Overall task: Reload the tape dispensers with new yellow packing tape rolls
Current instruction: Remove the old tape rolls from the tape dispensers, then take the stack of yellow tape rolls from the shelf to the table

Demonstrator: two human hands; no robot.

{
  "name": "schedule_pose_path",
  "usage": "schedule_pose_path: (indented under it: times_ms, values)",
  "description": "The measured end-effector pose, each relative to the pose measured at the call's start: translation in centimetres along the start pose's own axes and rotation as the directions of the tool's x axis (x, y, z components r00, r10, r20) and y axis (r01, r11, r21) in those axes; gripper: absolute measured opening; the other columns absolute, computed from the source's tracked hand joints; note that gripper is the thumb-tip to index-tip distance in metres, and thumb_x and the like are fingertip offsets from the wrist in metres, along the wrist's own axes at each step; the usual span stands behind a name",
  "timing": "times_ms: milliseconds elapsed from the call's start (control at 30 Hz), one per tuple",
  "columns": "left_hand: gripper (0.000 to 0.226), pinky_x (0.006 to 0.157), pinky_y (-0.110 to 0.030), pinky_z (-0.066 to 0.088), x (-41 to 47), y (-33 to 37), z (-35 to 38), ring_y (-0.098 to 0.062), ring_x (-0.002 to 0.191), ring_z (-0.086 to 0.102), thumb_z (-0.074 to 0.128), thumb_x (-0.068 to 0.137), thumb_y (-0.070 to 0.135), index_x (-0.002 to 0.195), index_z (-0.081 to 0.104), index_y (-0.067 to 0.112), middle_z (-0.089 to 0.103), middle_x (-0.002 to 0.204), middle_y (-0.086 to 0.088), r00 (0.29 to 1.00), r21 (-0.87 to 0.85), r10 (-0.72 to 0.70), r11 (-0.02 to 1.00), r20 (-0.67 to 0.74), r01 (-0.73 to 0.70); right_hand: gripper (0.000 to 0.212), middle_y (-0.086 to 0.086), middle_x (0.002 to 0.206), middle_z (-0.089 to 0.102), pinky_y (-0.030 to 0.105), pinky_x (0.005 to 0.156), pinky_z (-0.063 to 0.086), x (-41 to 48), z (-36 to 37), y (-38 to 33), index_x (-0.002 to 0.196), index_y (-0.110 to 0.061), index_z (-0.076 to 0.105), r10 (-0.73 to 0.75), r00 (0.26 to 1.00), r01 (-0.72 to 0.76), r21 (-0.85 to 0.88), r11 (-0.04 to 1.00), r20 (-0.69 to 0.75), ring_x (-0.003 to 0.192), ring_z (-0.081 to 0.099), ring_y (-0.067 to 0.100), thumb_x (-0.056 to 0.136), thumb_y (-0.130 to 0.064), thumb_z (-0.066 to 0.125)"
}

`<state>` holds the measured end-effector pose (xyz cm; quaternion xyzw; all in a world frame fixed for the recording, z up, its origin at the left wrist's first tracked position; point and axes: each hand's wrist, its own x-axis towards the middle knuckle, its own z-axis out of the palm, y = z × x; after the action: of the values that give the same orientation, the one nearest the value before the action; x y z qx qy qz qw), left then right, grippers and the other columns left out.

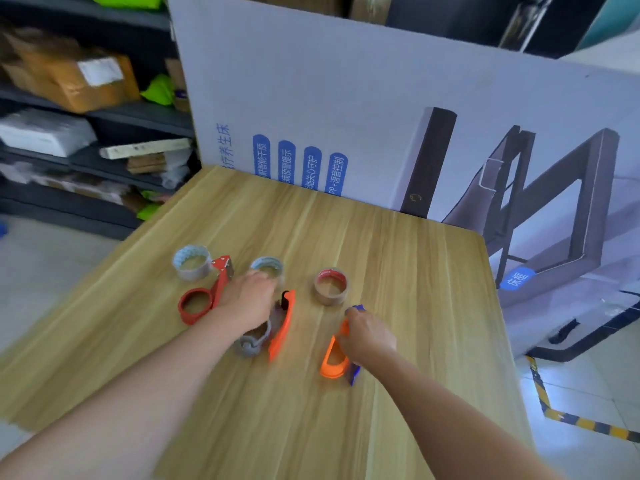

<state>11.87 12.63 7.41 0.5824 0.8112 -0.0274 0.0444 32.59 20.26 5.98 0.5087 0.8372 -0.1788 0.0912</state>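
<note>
Three tape rolls stand on the wooden table [398, 341]: a blue-cored roll [192, 263] at the left, a second blue-cored roll [266, 266] in the middle, and a red-cored brownish roll [330, 285] at the right. A red dispenser [204, 294] lies by the left roll. An orange and grey dispenser [277, 327] lies in the middle. My left hand [251, 296] reaches over it with its fingertips at the middle roll. My right hand [369, 336] grips an orange and blue dispenser [334, 358]. The frame is blurred.
A large printed cardboard panel [381, 109] stands upright along the table's far edge. Dark shelves [131, 116] with boxes and bags fill the left background. The table's right edge drops to a floor with yellow-black hazard tape [568, 419].
</note>
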Motion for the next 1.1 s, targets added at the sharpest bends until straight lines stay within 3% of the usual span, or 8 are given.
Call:
schedule_pose_path:
  times_ms: [100,233,333,467,767,900,1000,1100]
  values:
    - [0.026,0.096,-0.036,0.046,-4.3,-2.4,-2.1,-0.023,0.120,0.049,0.052,0.087,0.017,0.113,0.060,0.015,0.059,0.121,-0.004,0.995,0.036,-0.095,0.995,-0.016,0.096,0.057,0.007,0.125,0.057,0.036,0.078,0.047,-1.2,-1.7,-3.1,0.141,-0.024,0.040,-0.200,0.979,0.196,-0.103,0.975,-0.033,0.118,0.055,0.028,0.090,-0.040,0.060]
    - [0.031,0.094,-0.038,0.047,-10.3,-5.6,-4.9,-0.025,0.117,0.052,0.052,0.087,0.016,0.117,0.059,0.017,0.059,0.120,-0.005,0.972,0.059,-0.228,0.971,-0.054,0.231,0.045,0.009,0.126,0.057,0.040,0.088,0.049,-2.8,-3.3,-8.0,0.129,-0.017,0.050,-0.411,0.909,0.390,-0.207,0.897,-0.071,0.117,0.055,0.030,0.091,-0.039,0.058]
    - [0.036,0.092,-0.035,0.047,-14.8,-8.2,-6.6,-0.023,0.117,0.051,0.049,0.086,0.011,0.119,0.060,0.018,0.061,0.117,-0.003,0.949,0.140,-0.300,0.940,-0.097,0.312,0.049,0.008,0.130,0.054,0.038,0.092,0.046,-4.2,-4.4,-12.1,0.131,-0.017,0.048,-0.536,0.841,0.498,-0.284,0.820,-0.072,0.122,0.051,0.028,0.090,-0.040,0.059]
    - [0.033,0.085,-0.036,0.050,-20.3,-11.6,-8.6,-0.023,0.111,0.052,0.046,0.086,0.005,0.112,0.063,0.015,0.061,0.111,-0.003,0.888,0.126,-0.439,0.881,-0.139,0.456,0.049,0.006,0.129,0.053,0.039,0.095,0.044,-6.1,-5.6,-18.0,0.134,-0.019,0.048,-0.673,0.735,0.617,-0.331,0.714,-0.080,0.122,0.048,0.026,0.089,-0.034,0.058]
    - [0.019,0.075,-0.037,0.046,-29.7,-21.0,-11.8,-0.025,0.106,0.052,0.049,0.086,0.008,0.101,0.061,0.012,0.059,0.105,-0.004,0.755,0.147,-0.619,0.744,-0.218,0.652,0.043,0.007,0.126,0.054,0.038,0.088,0.047,-10.1,-6.1,-32.0,0.125,-0.018,0.049,-0.846,0.522,0.737,-0.444,0.510,-0.105,0.117,0.050,0.028,0.087,-0.034,0.063]
    - [0.023,0.068,-0.032,0.036,-32.6,-26.5,-12.5,-0.024,0.105,0.052,0.049,0.083,0.007,0.102,0.061,0.014,0.060,0.106,-0.003,0.692,0.167,-0.673,0.675,-0.262,0.719,0.039,0.007,0.123,0.054,0.037,0.088,0.044,-11.4,-5.6,-38.9,0.124,-0.018,0.049,-0.880,0.461,0.752,-0.477,0.455,-0.115,0.115,0.049,0.027,0.089,-0.029,0.061]
    - [0.018,0.067,-0.031,0.036,-34.8,-31.6,-13.3,-0.022,0.102,0.052,0.050,0.084,0.010,0.099,0.059,0.015,0.060,0.102,-0.002,0.683,0.173,-0.669,0.665,-0.293,0.726,0.042,0.008,0.124,0.053,0.039,0.092,0.043,-12.5,-5.3,-44.9,0.129,-0.018,0.047,-0.899,0.423,0.764,-0.488,0.423,-0.116,0.118,0.048,0.028,0.091,-0.031,0.060]
    - [0.010,0.066,-0.031,0.036,-36.8,-36.7,-14.2,-0.021,0.100,0.052,0.053,0.087,0.017,0.096,0.058,0.016,0.059,0.099,-0.001,0.673,0.183,-0.662,0.655,-0.329,0.733,0.035,0.008,0.122,0.054,0.039,0.092,0.043,-13.4,-5.0,-50.5,0.122,-0.017,0.050,-0.909,0.393,0.772,-0.487,0.409,-0.139,0.116,0.049,0.027,0.091,-0.031,0.059]
